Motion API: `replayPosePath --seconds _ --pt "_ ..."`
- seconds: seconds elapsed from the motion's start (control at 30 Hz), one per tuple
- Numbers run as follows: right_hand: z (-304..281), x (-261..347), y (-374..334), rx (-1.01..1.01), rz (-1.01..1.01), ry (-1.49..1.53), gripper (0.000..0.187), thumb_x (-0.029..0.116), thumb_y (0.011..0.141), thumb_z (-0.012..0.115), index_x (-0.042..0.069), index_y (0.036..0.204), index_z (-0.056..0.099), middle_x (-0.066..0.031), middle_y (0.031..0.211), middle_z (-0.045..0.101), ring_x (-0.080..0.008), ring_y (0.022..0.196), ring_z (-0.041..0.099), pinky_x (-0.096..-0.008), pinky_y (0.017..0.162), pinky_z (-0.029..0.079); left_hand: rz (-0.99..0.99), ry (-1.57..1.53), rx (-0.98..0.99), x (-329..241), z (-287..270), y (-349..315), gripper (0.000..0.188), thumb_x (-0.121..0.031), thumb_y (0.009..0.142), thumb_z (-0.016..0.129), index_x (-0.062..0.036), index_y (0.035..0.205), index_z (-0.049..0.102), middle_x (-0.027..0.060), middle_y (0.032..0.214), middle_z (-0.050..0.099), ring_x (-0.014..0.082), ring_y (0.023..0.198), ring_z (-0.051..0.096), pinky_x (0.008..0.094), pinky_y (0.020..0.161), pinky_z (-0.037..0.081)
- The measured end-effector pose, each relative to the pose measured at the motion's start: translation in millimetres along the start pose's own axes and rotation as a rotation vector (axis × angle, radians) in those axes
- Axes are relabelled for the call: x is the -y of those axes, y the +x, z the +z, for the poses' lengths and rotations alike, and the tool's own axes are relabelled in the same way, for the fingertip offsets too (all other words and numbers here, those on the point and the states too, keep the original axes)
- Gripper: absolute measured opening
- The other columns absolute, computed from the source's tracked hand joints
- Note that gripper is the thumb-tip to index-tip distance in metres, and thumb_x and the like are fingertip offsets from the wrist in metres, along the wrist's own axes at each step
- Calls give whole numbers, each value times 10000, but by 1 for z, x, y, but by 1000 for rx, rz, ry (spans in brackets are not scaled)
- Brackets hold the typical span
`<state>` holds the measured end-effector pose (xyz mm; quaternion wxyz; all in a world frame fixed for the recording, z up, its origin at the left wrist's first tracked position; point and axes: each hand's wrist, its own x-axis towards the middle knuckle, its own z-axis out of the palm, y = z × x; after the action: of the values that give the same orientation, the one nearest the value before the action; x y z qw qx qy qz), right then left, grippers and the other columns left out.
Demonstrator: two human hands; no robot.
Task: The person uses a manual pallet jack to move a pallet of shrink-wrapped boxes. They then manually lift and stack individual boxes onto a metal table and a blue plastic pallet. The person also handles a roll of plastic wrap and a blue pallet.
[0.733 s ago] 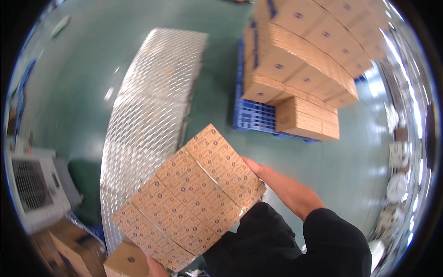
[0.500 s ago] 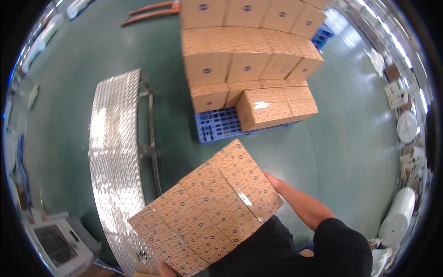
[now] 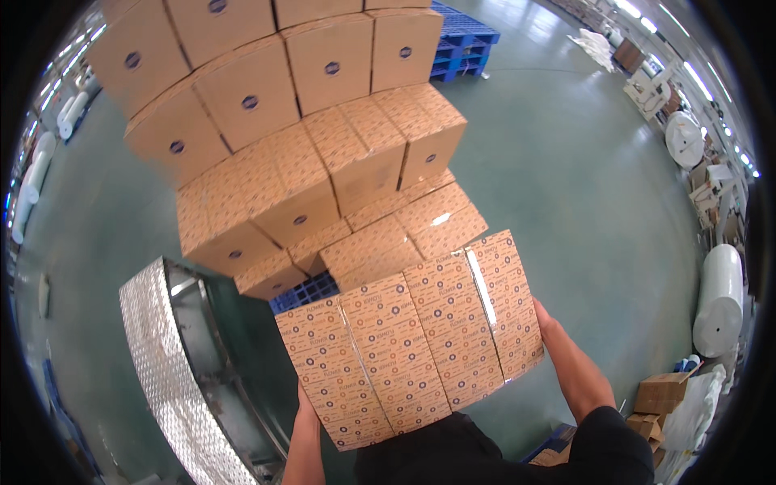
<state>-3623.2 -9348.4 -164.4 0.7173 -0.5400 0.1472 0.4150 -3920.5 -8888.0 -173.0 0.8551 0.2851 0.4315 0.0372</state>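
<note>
as hands [image 3: 305, 406] [image 3: 546, 320] clasp it, glossy tape [image 3: 482, 291] bands the carton [image 3: 380, 339].

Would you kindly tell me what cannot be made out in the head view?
Head view, now:
Left hand and right hand: fingers hidden by the held box.
Held box's underside: hidden by its upper face.
Near blue pallet: mostly covered by stacked boxes and held box.
Stacked boxes' top: cut off by the upper edge.

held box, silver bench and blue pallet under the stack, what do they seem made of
Held box: probably cardboard, matte brown and printed, with straight seams across it.
Silver bench: likely metal, its raised-pattern top bright and shiny.
Blue pallet: perhaps plastic, judging by its moulded-looking grid.
</note>
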Motion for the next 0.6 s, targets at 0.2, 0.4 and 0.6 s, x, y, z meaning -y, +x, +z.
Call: replayPosePath --seconds 0.2,0.4,0.6 --pt "-43 137 98 -22 -75 18 488 345 1030 373 17 1376 475 -126 1280 610 -240 1105 622 -383 933 519 -5 -93 67 -39 137 112 572 -498 1011 390 -83 1401 445 126 1298 540 275 1109 582 414 832 537" --pt "-81 257 223 101 15 31 565 444 1020 375 31 1394 465 -117 1320 590 -231 1132 611 -391 983 482 24 -60 130 -60 249 193 634 -547 1000 379 -68 1412 427 137 1364 512 312 1189 544 440 908 510" --pt "-91 295 341 307 -157 -260 710 434 930 608 33 1457 352 -126 1365 532 -224 1203 543 -381 994 454 304 365 -267 -36 311 256 572 -383 986 546 -68 1433 378 140 1356 521 299 1221 532 438 967 490"
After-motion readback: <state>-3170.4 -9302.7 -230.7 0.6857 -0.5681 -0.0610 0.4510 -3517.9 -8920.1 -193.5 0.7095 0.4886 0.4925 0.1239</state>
